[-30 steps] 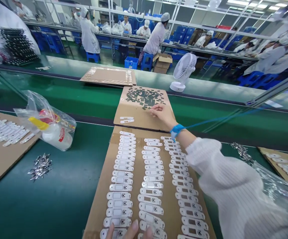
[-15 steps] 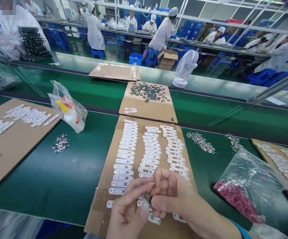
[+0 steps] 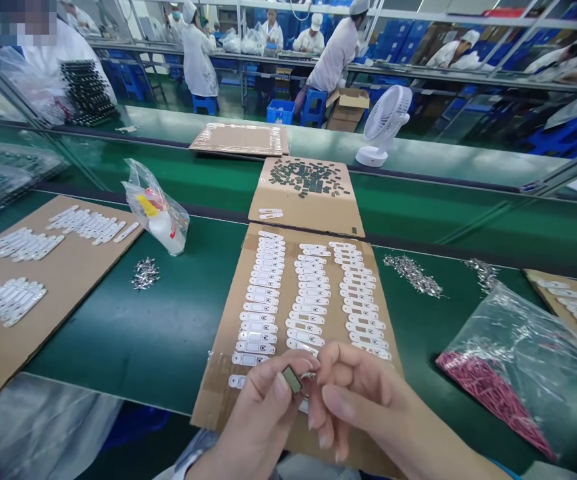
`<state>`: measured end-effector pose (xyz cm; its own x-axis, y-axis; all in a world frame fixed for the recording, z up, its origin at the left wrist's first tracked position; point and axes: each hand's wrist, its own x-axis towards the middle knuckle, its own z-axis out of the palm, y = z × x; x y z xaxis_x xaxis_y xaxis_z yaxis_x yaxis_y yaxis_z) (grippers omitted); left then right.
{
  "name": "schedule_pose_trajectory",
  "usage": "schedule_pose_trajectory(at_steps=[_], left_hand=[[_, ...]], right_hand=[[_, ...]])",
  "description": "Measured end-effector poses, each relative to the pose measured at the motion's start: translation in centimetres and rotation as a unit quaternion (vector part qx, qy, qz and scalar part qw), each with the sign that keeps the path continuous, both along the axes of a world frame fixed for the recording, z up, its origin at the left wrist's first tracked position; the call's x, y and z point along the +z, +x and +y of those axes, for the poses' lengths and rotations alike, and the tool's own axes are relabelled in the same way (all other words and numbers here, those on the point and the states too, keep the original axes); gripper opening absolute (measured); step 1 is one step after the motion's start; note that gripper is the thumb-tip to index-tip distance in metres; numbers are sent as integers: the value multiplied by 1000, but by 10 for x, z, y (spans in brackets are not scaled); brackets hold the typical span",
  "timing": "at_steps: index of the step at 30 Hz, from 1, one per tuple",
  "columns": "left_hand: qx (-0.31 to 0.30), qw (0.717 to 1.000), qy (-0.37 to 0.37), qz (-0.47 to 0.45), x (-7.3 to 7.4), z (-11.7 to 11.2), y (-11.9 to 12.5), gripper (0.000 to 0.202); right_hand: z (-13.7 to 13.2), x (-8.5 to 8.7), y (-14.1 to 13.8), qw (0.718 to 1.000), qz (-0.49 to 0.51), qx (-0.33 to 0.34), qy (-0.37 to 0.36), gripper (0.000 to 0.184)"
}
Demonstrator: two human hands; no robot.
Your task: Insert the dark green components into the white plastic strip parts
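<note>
My left hand (image 3: pixel 263 407) pinches a small rectangular LCD screen (image 3: pixel 292 379) between thumb and forefinger; its grey-green face and dark border show. Close against it, my right hand (image 3: pixel 353 393) has its fingers curled and its fingertips beside the screen's right side. Whatever those right fingertips hold, if anything, is too small to make out. Under both hands lies a cardboard sheet (image 3: pixel 223 380) with three columns of white thermometer-shaped plastic shells (image 3: pixel 311 291). The hands cover the near ends of the middle and right columns.
Farther back, another cardboard sheet (image 3: pixel 308 220) carries many small dark screens (image 3: pixel 313 177). Small metal parts (image 3: pixel 145 274) lie left, more (image 3: pixel 415 275) right. A bagged glue bottle (image 3: pixel 168 230), a bag of pink pieces (image 3: pixel 493 400), a fan (image 3: pixel 386 123) and more shells (image 3: pixel 88 225) surround the work.
The screen now sits in my left thumb and forefinger with its face more exposed, and my right thumb has moved off it to the right. The view has shifted slightly left.
</note>
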<state>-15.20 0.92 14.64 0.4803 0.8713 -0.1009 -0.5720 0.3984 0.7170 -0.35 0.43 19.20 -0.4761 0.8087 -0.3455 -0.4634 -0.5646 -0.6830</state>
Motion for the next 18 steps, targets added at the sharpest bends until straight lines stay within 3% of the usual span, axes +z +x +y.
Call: schedule_pose_trajectory(at_steps=[3,5,7,10,12,15,16,18], left_hand=[[11,999,40,6,2,3,-1,31],[29,994,102,38,1,5,-2,28],[46,985,151,71,0,7,-6,24],[57,960,237,141,-4,8,-15,33],[77,890,378,244,-7,8,-24,50],[86,733,566,367,-13,9,-34,56],[81,702,595,383,-14,10,-36,54],[69,669,624,398,-17,11,-39,53]], right_hand=[[-3,0,2,998,-39,-1,42,21],[-7,1,6,983,-145,-20,107,15],[-11,2,10,930,-289,-56,221,3],[-18,1,15,817,-414,-73,395,28],[-21,-2,17,778,-437,-46,448,32],[-23,-11,16,744,-471,-27,473,19],[-23,-14,15,733,-483,-30,478,17],[-22,-20,13,718,-504,-30,479,17]])
